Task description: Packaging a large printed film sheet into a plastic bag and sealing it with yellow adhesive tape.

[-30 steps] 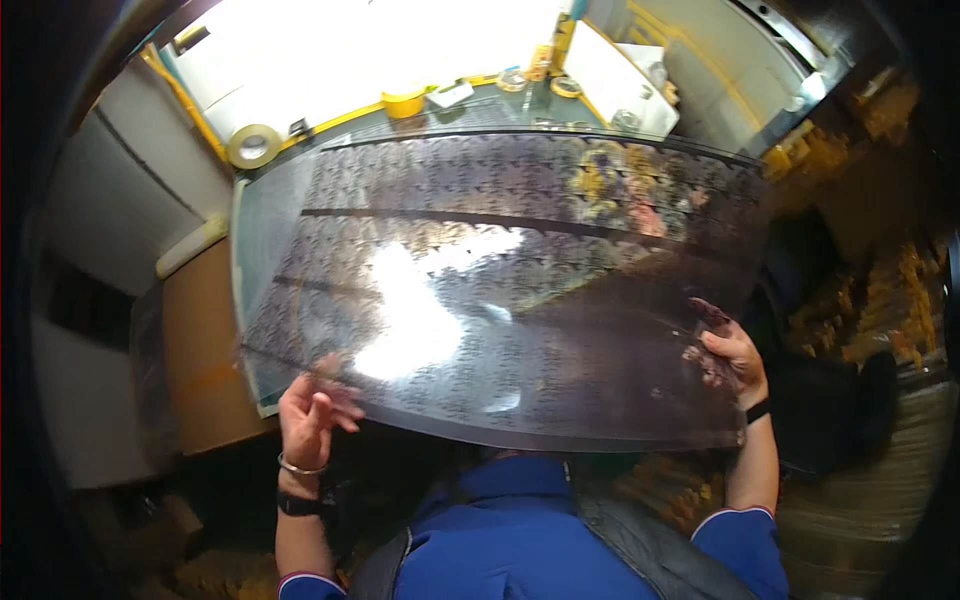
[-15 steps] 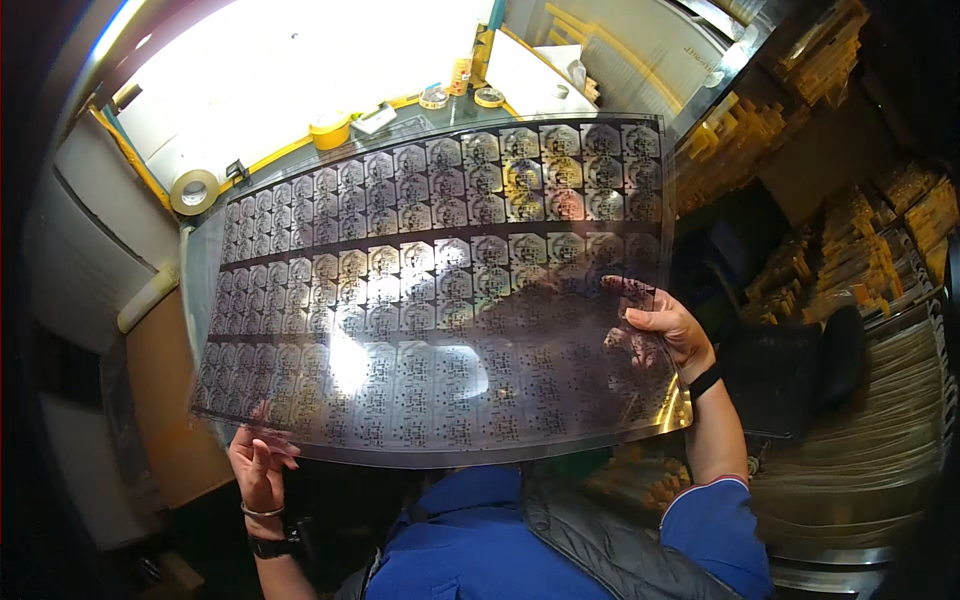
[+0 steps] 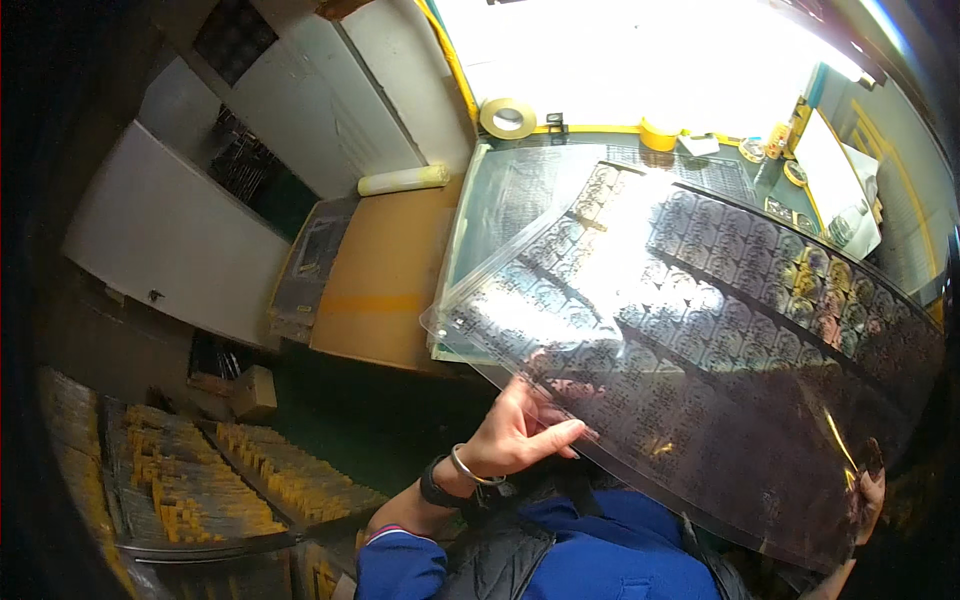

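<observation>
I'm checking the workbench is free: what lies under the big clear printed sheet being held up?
Through the clear sheet a green-topped bench with another patterned sheet shows. The sheet's glare and dark lower part hide the rest.

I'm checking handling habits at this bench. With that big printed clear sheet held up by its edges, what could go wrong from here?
1. The transparent sheet is wide and held only at its near edge by the left hand and at a far corner by the right hand; the unsupported middle may sag or crease.
2. Its free corner hangs just above the light table, so it could catch or scrape there.
3. Fingers on the printed face may leave smudges.
</observation>
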`<act>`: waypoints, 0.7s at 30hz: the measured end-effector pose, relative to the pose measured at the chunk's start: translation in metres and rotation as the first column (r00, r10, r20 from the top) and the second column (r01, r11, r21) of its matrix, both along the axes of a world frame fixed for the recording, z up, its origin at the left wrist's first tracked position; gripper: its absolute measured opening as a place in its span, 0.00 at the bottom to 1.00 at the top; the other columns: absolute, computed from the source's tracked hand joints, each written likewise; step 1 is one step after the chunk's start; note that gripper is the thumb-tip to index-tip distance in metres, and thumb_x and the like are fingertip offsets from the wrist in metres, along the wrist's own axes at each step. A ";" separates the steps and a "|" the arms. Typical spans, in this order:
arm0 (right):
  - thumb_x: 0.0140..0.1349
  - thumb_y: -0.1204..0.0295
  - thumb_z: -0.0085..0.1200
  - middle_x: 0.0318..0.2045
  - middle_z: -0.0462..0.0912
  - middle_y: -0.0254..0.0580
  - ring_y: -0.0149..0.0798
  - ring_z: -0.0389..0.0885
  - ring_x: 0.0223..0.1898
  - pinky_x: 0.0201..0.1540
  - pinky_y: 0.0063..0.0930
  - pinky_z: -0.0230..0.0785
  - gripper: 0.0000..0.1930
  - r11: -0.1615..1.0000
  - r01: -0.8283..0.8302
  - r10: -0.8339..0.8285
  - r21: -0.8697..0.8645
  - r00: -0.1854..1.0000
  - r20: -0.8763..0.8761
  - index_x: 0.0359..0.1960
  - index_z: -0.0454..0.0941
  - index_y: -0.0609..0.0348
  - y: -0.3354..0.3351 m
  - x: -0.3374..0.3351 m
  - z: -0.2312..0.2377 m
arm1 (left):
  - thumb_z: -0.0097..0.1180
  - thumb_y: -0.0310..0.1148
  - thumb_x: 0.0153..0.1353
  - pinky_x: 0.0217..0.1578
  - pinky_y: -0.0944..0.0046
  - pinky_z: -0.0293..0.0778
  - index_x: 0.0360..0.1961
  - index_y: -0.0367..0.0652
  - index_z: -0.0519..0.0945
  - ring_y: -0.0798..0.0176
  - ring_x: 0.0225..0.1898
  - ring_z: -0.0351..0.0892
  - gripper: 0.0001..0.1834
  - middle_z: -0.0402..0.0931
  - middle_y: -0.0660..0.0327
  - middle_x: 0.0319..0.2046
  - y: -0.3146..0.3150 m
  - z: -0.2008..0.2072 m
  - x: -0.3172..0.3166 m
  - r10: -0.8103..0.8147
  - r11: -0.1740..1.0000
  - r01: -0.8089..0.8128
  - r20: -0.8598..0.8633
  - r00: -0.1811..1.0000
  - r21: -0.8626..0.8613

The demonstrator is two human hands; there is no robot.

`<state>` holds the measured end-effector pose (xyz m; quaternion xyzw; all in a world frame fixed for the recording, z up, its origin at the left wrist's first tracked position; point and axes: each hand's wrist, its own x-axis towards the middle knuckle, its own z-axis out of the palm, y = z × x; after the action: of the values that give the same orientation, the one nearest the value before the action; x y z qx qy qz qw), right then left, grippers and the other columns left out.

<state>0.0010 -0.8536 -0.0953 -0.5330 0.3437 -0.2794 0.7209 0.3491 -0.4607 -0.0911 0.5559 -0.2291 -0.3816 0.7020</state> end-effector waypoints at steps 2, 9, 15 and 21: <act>0.52 0.71 0.54 0.34 0.77 0.40 0.32 0.78 0.28 0.31 0.24 0.75 0.30 0.997 -0.064 0.058 -0.051 0.991 -0.119 0.58 0.60 0.64 -0.013 -0.014 0.001 | 0.50 0.20 0.57 0.33 0.67 0.79 0.64 0.45 0.32 0.57 0.44 0.76 0.45 0.64 0.47 0.53 0.003 -0.005 -0.001 -0.019 1.000 0.019 -0.007 1.000 -0.016; 0.57 0.68 0.48 0.50 0.71 0.49 0.38 0.74 0.46 0.51 0.32 0.67 0.26 0.954 -0.300 0.297 -0.014 0.948 -0.116 0.57 0.60 0.66 -0.026 -0.033 0.004 | 0.50 0.20 0.57 0.34 0.66 0.78 0.64 0.46 0.30 0.56 0.43 0.76 0.46 0.65 0.47 0.53 0.003 0.004 -0.002 -0.053 0.999 0.053 0.020 0.998 -0.011; 0.53 0.67 0.56 0.32 0.76 0.37 0.28 0.74 0.23 0.25 0.22 0.71 0.29 0.995 -0.021 0.008 -0.101 0.991 -0.133 0.56 0.61 0.62 -0.026 -0.027 -0.020 | 0.52 0.19 0.55 0.36 0.64 0.78 0.65 0.44 0.35 0.56 0.43 0.77 0.45 0.66 0.47 0.52 0.000 0.000 -0.005 0.000 0.999 0.001 0.021 1.000 -0.049; 0.51 0.70 0.59 0.54 0.66 0.49 0.46 0.71 0.49 0.49 0.40 0.70 0.33 0.874 -0.458 0.475 0.160 0.876 -0.084 0.59 0.58 0.61 -0.013 0.045 -0.021 | 0.50 0.33 0.57 0.47 0.50 0.70 0.56 0.48 0.64 0.50 0.49 0.72 0.24 0.71 0.50 0.49 -0.002 -0.030 0.022 0.298 0.906 -0.392 -0.417 0.859 -0.159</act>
<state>0.0465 -0.8667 -0.1164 -0.5660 0.2659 -0.0405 0.7793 0.3713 -0.4629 -0.1212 0.4144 -0.0276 -0.3194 0.8518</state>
